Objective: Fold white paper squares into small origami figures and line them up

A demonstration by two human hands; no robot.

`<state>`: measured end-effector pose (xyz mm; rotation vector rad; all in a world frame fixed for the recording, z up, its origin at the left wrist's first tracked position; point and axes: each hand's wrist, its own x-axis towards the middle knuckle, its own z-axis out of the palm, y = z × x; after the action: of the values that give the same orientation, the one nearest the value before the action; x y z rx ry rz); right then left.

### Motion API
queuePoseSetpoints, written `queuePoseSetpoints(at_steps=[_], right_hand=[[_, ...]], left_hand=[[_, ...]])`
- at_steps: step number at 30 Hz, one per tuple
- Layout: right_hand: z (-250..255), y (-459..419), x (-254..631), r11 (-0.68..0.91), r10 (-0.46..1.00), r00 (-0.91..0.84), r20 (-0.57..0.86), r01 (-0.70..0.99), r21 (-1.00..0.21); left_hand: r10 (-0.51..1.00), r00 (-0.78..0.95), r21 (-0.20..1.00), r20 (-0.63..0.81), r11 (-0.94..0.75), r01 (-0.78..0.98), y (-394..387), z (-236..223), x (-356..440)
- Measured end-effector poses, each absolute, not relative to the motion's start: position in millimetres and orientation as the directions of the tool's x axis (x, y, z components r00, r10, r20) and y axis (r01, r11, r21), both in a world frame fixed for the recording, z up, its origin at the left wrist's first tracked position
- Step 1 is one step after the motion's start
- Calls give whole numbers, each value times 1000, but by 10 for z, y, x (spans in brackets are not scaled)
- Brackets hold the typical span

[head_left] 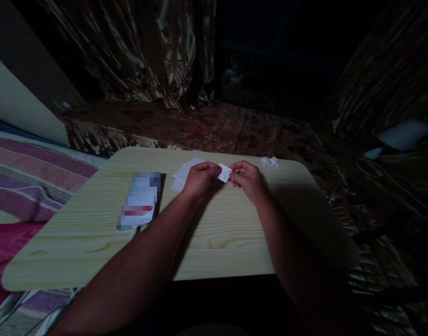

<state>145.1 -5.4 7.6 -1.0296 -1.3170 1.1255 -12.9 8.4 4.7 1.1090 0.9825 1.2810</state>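
In the head view, the person worked over a pale wood-grained desk [214,233] with a small folded piece of white paper [224,173] near the desk's far edge. It looked very light, and probably stiffer along its folded layers than a plain sheet would be. It seemed unlikely to slip from dry fingers, but a hard squeeze could crush a corner or leave a stray crease. The edges and corners seemed the best places to take hold, with thumb and fingertip only, leaving the middle flat.

The paper sat between the two hands, in front of the person. The left hand [199,180] held its left corner in a narrow pinch, and the right hand [246,179] had its fingertips close together at the right edge, where a fold line showed. Whether the paper's underside touched the desk could not be told.

Just beyond the left hand, on its outer side, lay some loose white sheets [185,172], partly covered by it. A flat, phone-like object [140,199] with a pixelated face lay farther left. Two small white folded pieces [270,162] stood side by side past the right hand, near the far edge.
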Motion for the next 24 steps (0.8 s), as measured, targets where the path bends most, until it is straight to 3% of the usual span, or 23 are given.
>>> queuePoseSetpoints(at_steps=[9,18,24], right_hand=[[78,-47,1476,172,985,-25,171,61,-983],[78,-44,1458,134,991,5,134,-16,-991],[40,-5,1457,189,976,113,187,-10,-982]], left_hand=[[989,124,985,82,-61,-160,24,93,-98],[995,90,958,30,-3,-288,46,101,-107],[985,158,969,67,-26,-246,32,78,-91]])
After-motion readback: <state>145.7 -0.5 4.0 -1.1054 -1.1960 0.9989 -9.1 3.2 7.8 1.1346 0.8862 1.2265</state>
